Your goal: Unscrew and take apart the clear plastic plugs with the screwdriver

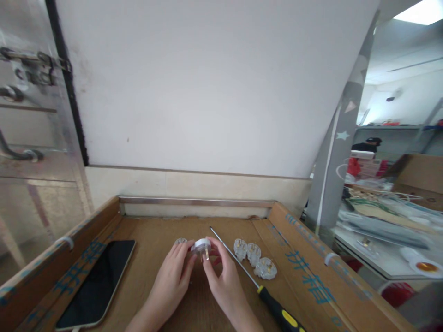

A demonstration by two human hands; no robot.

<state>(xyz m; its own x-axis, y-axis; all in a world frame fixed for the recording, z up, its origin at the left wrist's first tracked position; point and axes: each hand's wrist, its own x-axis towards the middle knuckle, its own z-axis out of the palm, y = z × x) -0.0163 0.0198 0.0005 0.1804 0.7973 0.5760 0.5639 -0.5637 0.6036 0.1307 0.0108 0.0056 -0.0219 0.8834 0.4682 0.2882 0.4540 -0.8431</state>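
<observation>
Low in the middle of the view, both my hands grip an electrical plug (201, 244) with a white, partly clear body. Its metal prongs point down toward me. The fingers of my left hand (175, 267) are closed on the plug's left side. My right hand (223, 272) pinches its right side, the thumb close to the prongs. Just behind my left fingers lies a clear plug part (180, 240), half hidden. To the right of my right hand rests a long screwdriver (272, 304) with a black and yellow handle. Beyond its shaft sit several clear plug parts (254, 252) with brass-coloured metal inside.
A cardboard-lined tray (148, 230) with raised sides holds everything. A smartphone (100, 286) with a dark screen lies at left, a cable at its lower end. Behind stands a white panel (207, 92). A cluttered table (374, 263) is at right, with a person (368, 145) farther back.
</observation>
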